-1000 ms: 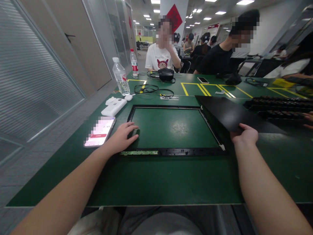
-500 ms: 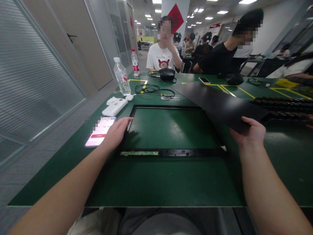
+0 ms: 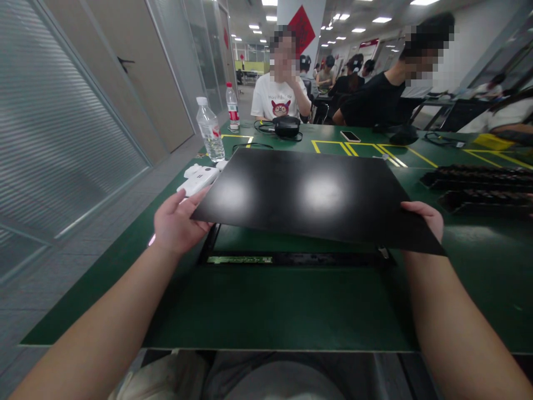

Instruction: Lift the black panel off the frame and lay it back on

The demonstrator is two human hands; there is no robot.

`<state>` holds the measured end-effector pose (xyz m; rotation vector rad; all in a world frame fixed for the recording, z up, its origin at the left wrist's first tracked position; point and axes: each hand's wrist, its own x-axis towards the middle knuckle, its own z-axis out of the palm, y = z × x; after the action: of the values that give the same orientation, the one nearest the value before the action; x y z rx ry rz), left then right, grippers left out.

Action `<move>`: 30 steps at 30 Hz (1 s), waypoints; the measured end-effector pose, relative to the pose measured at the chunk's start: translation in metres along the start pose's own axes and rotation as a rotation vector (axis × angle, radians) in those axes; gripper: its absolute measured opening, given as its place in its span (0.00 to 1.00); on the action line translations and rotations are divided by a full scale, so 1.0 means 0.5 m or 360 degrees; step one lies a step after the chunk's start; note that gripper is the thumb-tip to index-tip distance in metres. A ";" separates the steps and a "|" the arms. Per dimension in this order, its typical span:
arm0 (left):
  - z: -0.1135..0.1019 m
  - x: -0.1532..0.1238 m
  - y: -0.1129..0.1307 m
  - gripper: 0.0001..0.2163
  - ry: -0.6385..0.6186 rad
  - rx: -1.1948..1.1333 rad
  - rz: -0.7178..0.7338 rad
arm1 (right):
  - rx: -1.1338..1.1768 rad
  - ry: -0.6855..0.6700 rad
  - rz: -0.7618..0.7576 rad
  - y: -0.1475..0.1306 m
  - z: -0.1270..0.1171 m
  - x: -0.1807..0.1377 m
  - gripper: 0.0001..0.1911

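A thin, glossy black sheet (image 3: 283, 194) is held up over the table, its surface reflecting two bright spots. My left hand (image 3: 177, 222) grips its left edge, with the fingers partly underneath. At the right edge, my right hand (image 3: 427, 219) has its thumb on top and the rest of the fingers hidden below. Beneath the sheet a black rectangular frame (image 3: 325, 259) lies on the green table (image 3: 283, 311). A green circuit strip (image 3: 239, 260) runs along the frame's near side. The sheet covers most of the frame's far part.
Left of the frame are a white device (image 3: 197, 180) and a clear water bottle (image 3: 210, 130); a red-capped bottle (image 3: 232, 105) stands farther back. Dark strips (image 3: 487, 178) lie at the right. A phone (image 3: 350, 136) rests near the far edge, where a person (image 3: 278, 91) sits.
The black sheet has moved left, from the right side to above the frame. My left hand has left the frame's left edge and taken hold of the sheet.
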<state>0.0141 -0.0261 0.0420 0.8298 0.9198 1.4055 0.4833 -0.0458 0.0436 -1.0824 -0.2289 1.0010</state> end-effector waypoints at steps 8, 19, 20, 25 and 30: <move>-0.002 0.014 0.018 0.22 0.0103 -0.0256 0.0135 | -0.0515 -0.0571 0.0294 0.020 0.003 -0.013 0.18; 0.004 0.006 0.023 0.21 0.0194 -0.0203 0.0321 | -0.0876 -0.0706 0.0180 0.032 -0.005 0.009 0.14; 0.003 0.007 0.021 0.20 0.0182 -0.0191 0.0335 | -0.0864 -0.0678 0.0176 0.032 -0.006 0.013 0.15; -0.006 0.012 0.010 0.19 0.0138 -0.0144 0.0379 | -0.0788 -0.0551 0.0224 0.033 -0.008 0.021 0.21; -0.011 0.012 0.003 0.20 0.0056 -0.0067 0.0354 | -0.0810 -0.0435 0.0231 0.034 -0.001 0.009 0.23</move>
<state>0.0084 -0.0206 0.0408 0.8989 0.8409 1.6307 0.4766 -0.0406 0.0282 -1.4334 -0.6619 1.2595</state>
